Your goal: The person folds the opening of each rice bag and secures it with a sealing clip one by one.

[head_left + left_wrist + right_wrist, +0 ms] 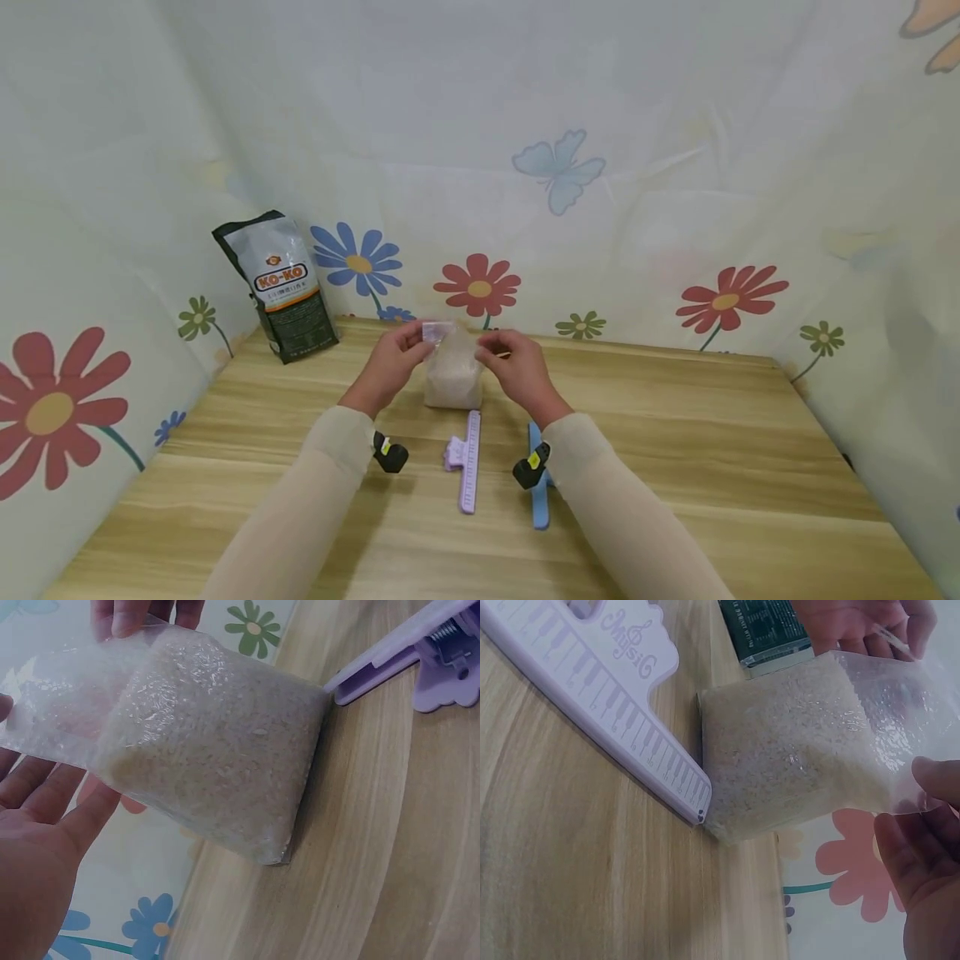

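Observation:
A clear plastic bag of rice [453, 379] stands upright on the table, its lower part packed square and its upper film loose. My left hand [390, 362] pinches the left side of the film near the top, thumb in front and fingers behind. On the opposite side my right hand [521, 371] pinches the other upper edge between thumb and forefinger, seen closely in the right wrist view. A purple clip [607, 697] with a piano-key pattern and the word Music lies just in front, one end right at the bag's base. Its spring [448, 631] shows in the left wrist view.
A blue clip [540, 508] lies partly hidden beneath my right wrist. At the back left a dark KO-KO packet [281, 287] leans against the flower-printed cloth [637, 208]. That cloth encloses the wooden table [675, 458] at the back and sides.

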`<state>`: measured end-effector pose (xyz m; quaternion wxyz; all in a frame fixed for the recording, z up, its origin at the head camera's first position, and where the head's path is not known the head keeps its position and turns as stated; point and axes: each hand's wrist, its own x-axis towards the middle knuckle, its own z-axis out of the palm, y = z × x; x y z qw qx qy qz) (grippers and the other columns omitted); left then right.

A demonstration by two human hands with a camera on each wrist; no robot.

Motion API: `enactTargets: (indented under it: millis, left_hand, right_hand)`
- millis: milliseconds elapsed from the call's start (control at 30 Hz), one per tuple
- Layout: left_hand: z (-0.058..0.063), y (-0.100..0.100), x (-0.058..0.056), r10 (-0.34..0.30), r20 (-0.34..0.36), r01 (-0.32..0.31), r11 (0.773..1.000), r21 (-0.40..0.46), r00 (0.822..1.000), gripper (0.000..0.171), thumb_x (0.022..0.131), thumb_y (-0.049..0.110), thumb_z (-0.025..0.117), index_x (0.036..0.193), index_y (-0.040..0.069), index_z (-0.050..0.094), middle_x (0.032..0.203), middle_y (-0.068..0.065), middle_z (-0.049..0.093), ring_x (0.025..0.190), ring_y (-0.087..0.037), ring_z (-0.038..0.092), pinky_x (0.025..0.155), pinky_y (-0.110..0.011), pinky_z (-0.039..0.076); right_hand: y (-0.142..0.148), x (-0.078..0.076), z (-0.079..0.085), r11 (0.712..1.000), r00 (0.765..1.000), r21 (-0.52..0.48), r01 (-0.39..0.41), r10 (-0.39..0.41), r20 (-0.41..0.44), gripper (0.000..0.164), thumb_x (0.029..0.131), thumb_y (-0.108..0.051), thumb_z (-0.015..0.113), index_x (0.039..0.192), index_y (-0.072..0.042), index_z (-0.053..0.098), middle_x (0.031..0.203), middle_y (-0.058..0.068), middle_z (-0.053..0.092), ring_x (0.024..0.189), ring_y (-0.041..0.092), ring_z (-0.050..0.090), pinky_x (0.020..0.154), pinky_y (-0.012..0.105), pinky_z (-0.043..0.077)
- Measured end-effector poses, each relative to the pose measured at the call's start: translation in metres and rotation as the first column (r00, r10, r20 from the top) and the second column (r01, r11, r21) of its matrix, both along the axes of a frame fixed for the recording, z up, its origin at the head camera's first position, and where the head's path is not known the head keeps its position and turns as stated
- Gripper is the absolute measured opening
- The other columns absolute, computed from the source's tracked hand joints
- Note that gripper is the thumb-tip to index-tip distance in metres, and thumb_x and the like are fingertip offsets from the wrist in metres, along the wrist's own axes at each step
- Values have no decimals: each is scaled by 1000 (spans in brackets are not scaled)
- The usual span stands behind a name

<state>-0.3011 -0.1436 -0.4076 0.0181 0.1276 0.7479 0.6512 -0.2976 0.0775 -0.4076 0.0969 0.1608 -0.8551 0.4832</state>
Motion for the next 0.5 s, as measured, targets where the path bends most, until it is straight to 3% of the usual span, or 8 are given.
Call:
enactTargets:
  millis: [333, 500]
  left_hand:
    - [-6, 4, -4, 32, -60, -32, 999, 9, 998, 31, 99, 14, 54, 129, 3, 56, 127, -19, 61, 116, -26, 59, 100, -43, 49]
    - [-7, 3, -2, 73, -41, -75, 996, -56, 996, 28, 100, 20, 54, 125, 10, 61, 123, -12, 64, 111, -22, 60, 99, -40, 50]
  right_hand:
    - [2, -5, 2, 1000, 1000, -4, -3, 3, -5, 16, 90, -17, 69, 105, -11, 70, 99, 4, 68, 92, 18, 63, 84, 35, 55]
    - [2, -4, 0, 1000, 1000, -7, -9, 9, -1, 13, 90, -17, 70, 103, -12, 70, 96, 4, 67, 89, 17, 63, 82, 34, 55]
